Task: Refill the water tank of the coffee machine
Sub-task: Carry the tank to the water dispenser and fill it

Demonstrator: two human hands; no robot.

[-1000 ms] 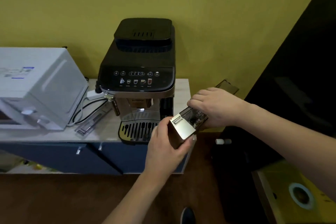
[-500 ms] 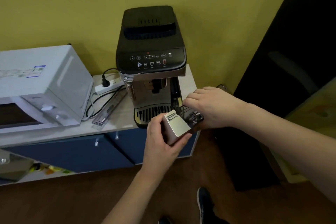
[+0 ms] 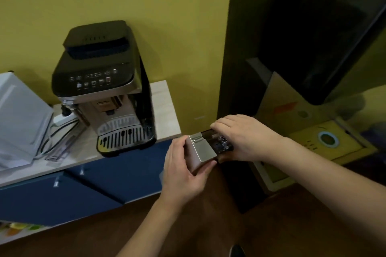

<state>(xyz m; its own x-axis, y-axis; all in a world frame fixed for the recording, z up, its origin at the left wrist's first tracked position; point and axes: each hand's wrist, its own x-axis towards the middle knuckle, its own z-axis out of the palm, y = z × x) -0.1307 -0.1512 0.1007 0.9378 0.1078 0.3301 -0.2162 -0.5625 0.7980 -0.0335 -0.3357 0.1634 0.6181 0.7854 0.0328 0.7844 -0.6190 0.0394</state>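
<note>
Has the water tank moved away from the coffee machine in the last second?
Yes. The water tank, held in both hands, was beside the coffee machine; now it is further right, past the countertop's edge.

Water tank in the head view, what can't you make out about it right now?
- Water level in the water tank: the dark body is mostly covered by the right hand, and glare masks the rest.
- Tank underside and far end: hidden by the left hand and right hand.
- Panel icons on the coffee machine: too small and blurred to read.
</note>
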